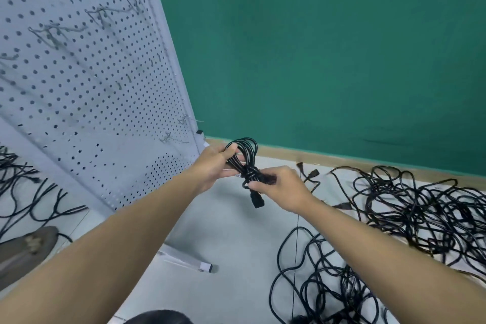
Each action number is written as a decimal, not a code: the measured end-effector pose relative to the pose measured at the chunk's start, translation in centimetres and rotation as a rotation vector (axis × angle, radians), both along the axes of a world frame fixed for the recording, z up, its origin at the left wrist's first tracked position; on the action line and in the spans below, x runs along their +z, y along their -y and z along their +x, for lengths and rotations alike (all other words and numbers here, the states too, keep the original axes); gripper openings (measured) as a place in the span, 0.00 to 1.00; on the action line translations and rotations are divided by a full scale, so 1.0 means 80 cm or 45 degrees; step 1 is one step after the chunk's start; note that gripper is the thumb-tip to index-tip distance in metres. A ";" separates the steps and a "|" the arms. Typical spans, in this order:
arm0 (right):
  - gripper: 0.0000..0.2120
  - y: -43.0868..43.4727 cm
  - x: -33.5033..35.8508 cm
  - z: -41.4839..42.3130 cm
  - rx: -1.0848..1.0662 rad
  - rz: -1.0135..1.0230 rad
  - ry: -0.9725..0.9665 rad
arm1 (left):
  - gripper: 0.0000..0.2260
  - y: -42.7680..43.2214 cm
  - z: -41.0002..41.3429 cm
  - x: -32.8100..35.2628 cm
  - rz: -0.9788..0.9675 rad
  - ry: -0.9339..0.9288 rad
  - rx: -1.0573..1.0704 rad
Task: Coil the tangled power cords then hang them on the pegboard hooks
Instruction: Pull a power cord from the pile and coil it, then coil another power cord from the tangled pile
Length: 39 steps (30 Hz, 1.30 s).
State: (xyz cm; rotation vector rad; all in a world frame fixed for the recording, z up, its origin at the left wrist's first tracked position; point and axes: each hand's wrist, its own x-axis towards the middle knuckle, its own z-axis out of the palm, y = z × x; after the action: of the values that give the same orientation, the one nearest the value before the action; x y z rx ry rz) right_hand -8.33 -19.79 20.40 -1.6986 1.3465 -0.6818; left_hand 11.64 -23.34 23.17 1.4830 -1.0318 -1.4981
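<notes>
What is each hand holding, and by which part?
Both hold one coiled black cord: the left hand grips its looped upper end, the right hand pinches the wrapped middle.

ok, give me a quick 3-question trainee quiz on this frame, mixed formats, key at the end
1. True or false: the two pegboard hooks nearest the coiled cord are bare.
2. The big tangled cord pile lies: A) on the floor, to the person's right; B) on a table; C) in a crate.
3. Which hand grips the coiled cord's looped end?
Key: 1 true. 2 A. 3 the left hand; the right hand pinches the wrapped middle.
</notes>
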 end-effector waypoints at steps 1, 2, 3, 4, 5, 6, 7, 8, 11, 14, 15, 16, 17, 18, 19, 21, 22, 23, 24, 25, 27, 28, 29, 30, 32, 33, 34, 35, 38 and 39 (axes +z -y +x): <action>0.09 0.007 -0.012 0.009 -0.010 0.048 0.005 | 0.15 0.003 0.008 -0.012 0.027 -0.036 0.018; 0.10 0.013 -0.026 0.018 -0.032 0.081 0.006 | 0.15 0.006 0.013 -0.025 0.048 -0.086 0.048; 0.10 0.019 -0.039 0.027 -0.060 0.107 0.007 | 0.15 0.009 0.017 -0.039 0.064 -0.135 0.085; 0.10 0.024 -0.052 0.036 -0.096 0.139 0.012 | 0.15 0.011 0.021 -0.055 0.079 -0.161 0.124; 0.10 0.028 -0.067 0.045 -0.130 0.169 0.018 | 0.16 0.010 0.022 -0.070 0.098 -0.156 0.143; 0.10 0.032 -0.080 0.053 -0.170 0.205 0.026 | 0.19 0.006 0.023 -0.086 0.124 -0.099 0.142; 0.11 0.034 -0.092 0.060 -0.207 0.243 0.022 | 0.23 0.000 0.024 -0.104 0.165 -0.001 0.125; 0.12 0.035 -0.104 0.067 -0.242 0.284 0.007 | 0.25 -0.008 0.026 -0.122 0.215 0.102 0.095; 0.14 0.037 -0.146 0.085 -0.270 0.395 -0.081 | 0.21 -0.029 0.032 -0.169 0.316 0.197 -0.028; 0.13 0.038 -0.181 0.100 -0.273 0.482 -0.106 | 0.17 -0.031 0.037 -0.203 0.343 0.232 0.022; 0.13 0.037 -0.195 0.105 -0.264 0.504 -0.106 | 0.15 -0.029 0.040 -0.212 0.356 0.268 0.040; 0.13 0.036 -0.205 0.109 -0.257 0.517 -0.100 | 0.13 -0.028 0.043 -0.222 0.369 0.309 0.062; 0.12 0.034 -0.215 0.114 -0.257 0.542 -0.079 | 0.11 -0.027 0.047 -0.231 0.386 0.352 0.084; 0.10 0.033 -0.223 0.119 -0.265 0.563 -0.053 | 0.08 -0.026 0.051 -0.240 0.401 0.388 0.106; 0.09 0.032 -0.234 0.123 -0.278 0.584 -0.038 | 0.06 -0.025 0.057 -0.249 0.420 0.414 0.115; 0.09 0.030 -0.252 0.134 -0.303 0.619 -0.048 | 0.05 -0.023 0.068 -0.267 0.463 0.447 0.090; 0.08 0.030 -0.260 0.139 -0.314 0.627 -0.064 | 0.07 -0.022 0.074 -0.279 0.479 0.465 0.061; 0.06 0.029 -0.269 0.145 -0.316 0.637 -0.083 | 0.11 -0.020 0.080 -0.289 0.491 0.492 0.027; 0.05 0.027 -0.277 0.151 -0.312 0.643 -0.107 | 0.14 -0.020 0.087 -0.303 0.508 0.531 -0.003; 0.03 0.025 -0.288 0.157 -0.299 0.649 -0.139 | 0.15 -0.018 0.094 -0.321 0.520 0.568 -0.037; 0.06 0.020 -0.301 0.166 -0.282 0.660 -0.180 | 0.16 -0.017 0.104 -0.342 0.512 0.637 -0.087; 0.08 0.019 -0.305 0.168 -0.273 0.665 -0.185 | 0.17 -0.018 0.098 -0.327 0.496 0.679 -0.119; 0.09 0.017 -0.308 0.169 -0.266 0.668 -0.182 | 0.18 -0.019 0.093 -0.310 0.481 0.703 -0.147; 0.10 0.015 -0.308 0.167 -0.253 0.664 -0.182 | 0.19 -0.021 0.087 -0.296 0.470 0.732 -0.167; 0.12 0.011 -0.303 0.160 -0.223 0.660 -0.185 | 0.19 -0.024 0.082 -0.282 0.451 0.782 -0.165; 0.13 0.009 -0.301 0.154 -0.210 0.657 -0.181 | 0.19 -0.025 0.082 -0.281 0.432 0.803 -0.172; 0.14 0.006 -0.299 0.145 -0.200 0.658 -0.173 | 0.18 -0.027 0.080 -0.276 0.410 0.820 -0.177; 0.14 0.002 -0.297 0.136 -0.191 0.664 -0.162 | 0.19 -0.029 0.078 -0.274 0.379 0.845 -0.184; 0.13 -0.016 -0.287 0.104 -0.186 0.674 -0.154 | 0.20 -0.038 0.071 -0.261 0.301 0.914 -0.179; 0.13 -0.022 -0.284 0.091 -0.198 0.666 -0.158 | 0.20 -0.041 0.068 -0.254 0.271 0.927 -0.170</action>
State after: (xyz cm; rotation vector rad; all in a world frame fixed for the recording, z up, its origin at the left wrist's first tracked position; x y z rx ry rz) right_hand -1.01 -18.03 -2.35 -1.2395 1.5895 -0.2722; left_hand 17.06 -20.04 2.86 2.2346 -1.4353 -1.1890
